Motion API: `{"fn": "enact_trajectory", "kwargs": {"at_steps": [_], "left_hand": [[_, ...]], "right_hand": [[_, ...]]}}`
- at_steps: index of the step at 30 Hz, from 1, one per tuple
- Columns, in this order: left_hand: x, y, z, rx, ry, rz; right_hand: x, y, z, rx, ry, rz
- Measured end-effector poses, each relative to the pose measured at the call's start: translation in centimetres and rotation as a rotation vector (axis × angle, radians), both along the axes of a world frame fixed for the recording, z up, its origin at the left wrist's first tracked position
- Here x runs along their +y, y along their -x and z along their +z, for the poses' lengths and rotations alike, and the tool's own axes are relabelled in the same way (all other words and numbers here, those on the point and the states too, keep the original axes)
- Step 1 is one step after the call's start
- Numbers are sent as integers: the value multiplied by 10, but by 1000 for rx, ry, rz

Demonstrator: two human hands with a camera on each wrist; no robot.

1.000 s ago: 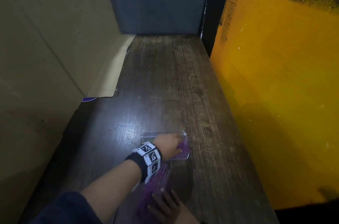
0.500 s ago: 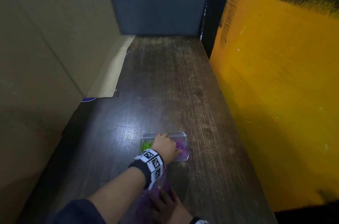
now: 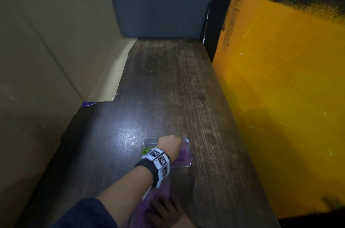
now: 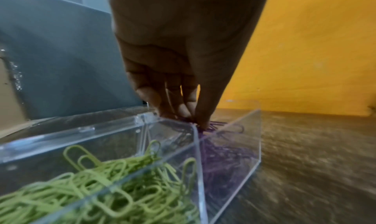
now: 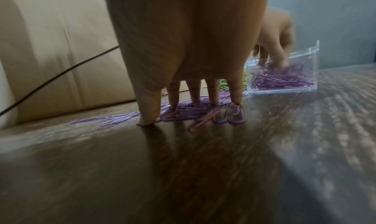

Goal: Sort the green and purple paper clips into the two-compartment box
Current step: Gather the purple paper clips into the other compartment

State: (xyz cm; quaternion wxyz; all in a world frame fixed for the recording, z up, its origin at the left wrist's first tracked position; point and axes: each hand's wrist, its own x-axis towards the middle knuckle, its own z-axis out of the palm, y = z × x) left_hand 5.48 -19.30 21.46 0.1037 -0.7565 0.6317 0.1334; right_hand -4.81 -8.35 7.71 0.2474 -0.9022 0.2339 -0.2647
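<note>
A clear two-compartment box [image 3: 183, 165] stands on the dark wooden table. Green paper clips [image 4: 101, 187] fill its left compartment and purple paper clips [image 4: 223, 160] its right. My left hand [image 3: 169, 144] hangs over the purple side. Its fingertips [image 4: 201, 123] are bunched together and pinch purple clips just above the divider. Nearer to me, my right hand [image 5: 183, 111] presses straight, spread fingers on a loose pile of purple clips [image 5: 230, 116] on the table. The head view shows that hand [image 3: 162, 211] at the bottom edge.
A big cardboard box [image 3: 46, 59] walls the left side, with a flap [image 3: 112, 78] lying on the table. An orange panel [image 3: 280, 97] lines the right and a grey panel [image 3: 158, 3] the back. A black cable [image 5: 61, 73] hangs at the left.
My left hand has stayed over the box and shifted slightly, uncovering the green clips. My right hand has slid a little to the left on the loose pile.
</note>
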Motion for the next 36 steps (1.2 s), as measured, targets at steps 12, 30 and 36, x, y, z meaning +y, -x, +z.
{"fn": "enact_trajectory", "kwargs": {"at_steps": [12,30,36], "left_hand": [[37,-8,-17,-158,-113,-439],[245,-9,-119,127,141,359],[240,13,-92,248,40,298]], "right_hand": [[-16,33,37,519,214,185],[-35,15,75,1025,31,329],[-41,-2,82,717,145,330]]}}
